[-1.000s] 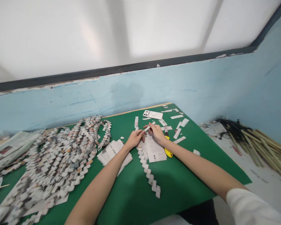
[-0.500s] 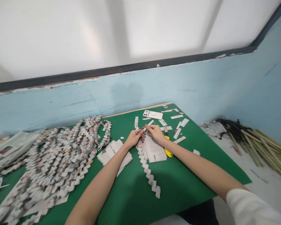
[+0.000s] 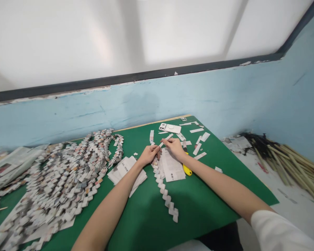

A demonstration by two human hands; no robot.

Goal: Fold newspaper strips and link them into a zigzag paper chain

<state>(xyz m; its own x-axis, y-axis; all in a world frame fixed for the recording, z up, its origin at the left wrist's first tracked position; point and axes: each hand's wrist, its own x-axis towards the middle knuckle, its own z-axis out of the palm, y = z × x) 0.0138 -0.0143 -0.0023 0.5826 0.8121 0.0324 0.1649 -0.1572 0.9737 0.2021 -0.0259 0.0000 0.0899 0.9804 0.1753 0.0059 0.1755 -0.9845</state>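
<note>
Between my two hands runs a narrow folded paper strip (image 3: 168, 137), slanting up to the right. My left hand (image 3: 151, 154) pinches its lower end, and the fingers of my right hand (image 3: 173, 145) close on it a little higher up. A zigzag chain of folded paper (image 3: 166, 197) trails from under my left hand toward the table's near side. Beneath my right hand lie printed newspaper sheets (image 3: 173, 170). Next to my right wrist is a yellow-handled utility knife (image 3: 187, 169), partly covered by that hand.
A large heap of woven paper chain (image 3: 70, 174) covers the left of the green table (image 3: 211, 195). Cut newspaper pieces (image 3: 125, 170) lie by my left forearm. A white phone (image 3: 170, 128) and loose strips (image 3: 197, 149) are at the back right. Bamboo poles (image 3: 295, 160) rest on the floor.
More of the paper strip now shows between and above my fingers. My hands have hardly moved, and the whole view has shifted slightly.
</note>
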